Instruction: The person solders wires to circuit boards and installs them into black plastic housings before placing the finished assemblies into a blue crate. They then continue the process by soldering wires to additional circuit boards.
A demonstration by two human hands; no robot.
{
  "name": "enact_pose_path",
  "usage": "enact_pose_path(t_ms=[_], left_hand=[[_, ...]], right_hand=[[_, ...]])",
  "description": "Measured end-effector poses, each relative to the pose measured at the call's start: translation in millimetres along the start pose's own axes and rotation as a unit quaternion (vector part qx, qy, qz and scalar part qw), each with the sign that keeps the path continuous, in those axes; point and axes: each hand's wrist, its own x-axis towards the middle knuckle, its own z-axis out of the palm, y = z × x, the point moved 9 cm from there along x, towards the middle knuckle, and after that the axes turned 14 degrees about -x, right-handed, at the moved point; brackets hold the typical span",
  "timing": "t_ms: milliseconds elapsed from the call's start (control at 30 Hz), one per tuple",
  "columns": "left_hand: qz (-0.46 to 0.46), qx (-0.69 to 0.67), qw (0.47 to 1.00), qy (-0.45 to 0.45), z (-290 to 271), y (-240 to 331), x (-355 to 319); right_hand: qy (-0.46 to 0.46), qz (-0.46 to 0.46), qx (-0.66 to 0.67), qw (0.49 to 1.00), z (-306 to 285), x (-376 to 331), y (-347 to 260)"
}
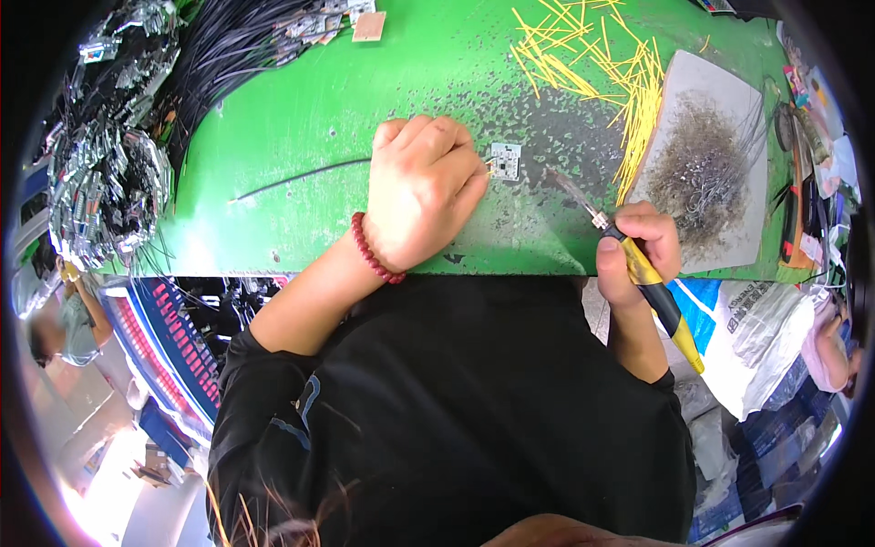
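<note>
My left hand is closed over the green tabletop, gripping a thin black cable whose free end stretches to the left. At its fingertips sits a small white circuit board with dark components, where short wires meet the board's left edge. My right hand is wrapped round a yellow and black soldering iron. The iron's metal tip points up and left toward the board, a short gap away from it.
Loose yellow wires lie at the far right. Beside them is a pale board with dark residue and wire scraps. Black cables and silvery wrapped parts pile up at the left. Hand tools lie along the right edge.
</note>
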Motion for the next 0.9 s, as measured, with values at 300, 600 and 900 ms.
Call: enact_pose_path(t_ms=[300, 600, 900], left_hand=[[0.116, -0.029, 0.989, -0.082, 16.0, -17.7, 90.0], [0.187, 0.049, 0.959, -0.209, 48.5, -24.1, 99.1], [-0.102, -0.166, 0.981, -0.009, -17.4, -17.4, 49.9]], right_hand=[[0.035, 0.012, 0.032, 0.999, -6.1, -2.1, 7.6], [0.037, 0.025, 0.027, 0.999, -7.8, -1.9, 11.0], [0.028, 0.018, 0.030, 0.999, -5.9, -0.4, 9.8]])
